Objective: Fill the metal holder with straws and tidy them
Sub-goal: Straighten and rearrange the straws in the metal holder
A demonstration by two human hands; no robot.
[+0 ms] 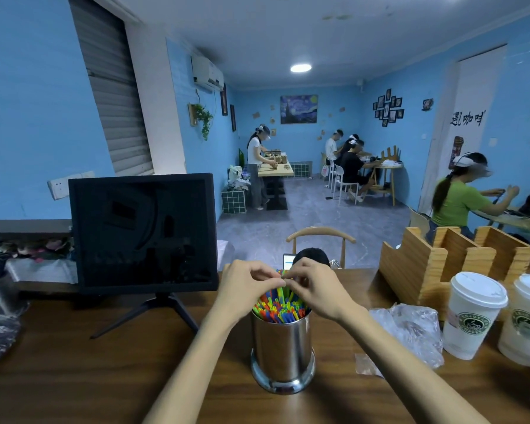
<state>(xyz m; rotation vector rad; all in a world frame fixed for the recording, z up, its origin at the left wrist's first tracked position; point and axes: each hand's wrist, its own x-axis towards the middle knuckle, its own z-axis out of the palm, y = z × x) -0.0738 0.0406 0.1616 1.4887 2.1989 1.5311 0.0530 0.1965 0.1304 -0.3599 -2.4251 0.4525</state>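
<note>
Head view shows both forearms reaching forward over the bench (74, 377) and meeting above the metal holder (282, 353). The left hand (245, 286) is bent at the wrist, its fingers curled inward, and thumb and forefinger pinch the tips of the straws (280, 307). The right hand (314, 287) mirrors it from the other side, fingers also curled, its grip closed on the same straw tips; the fingertips of both hands nearly touch each other. The holder stands upright in the middle of the bench, near the front edge, and is packed full with coloured straws that rise above its rim. To the left stands a dark monitor (143, 232) on a tripod foot, close beside the left forearm. To the right lies a crumpled clear plastic bag (410, 328), then two white paper cups (471, 313) with lids, and behind them a wooden organizer (435, 261). A chair back (320, 235) shows just beyond the hands.
</note>
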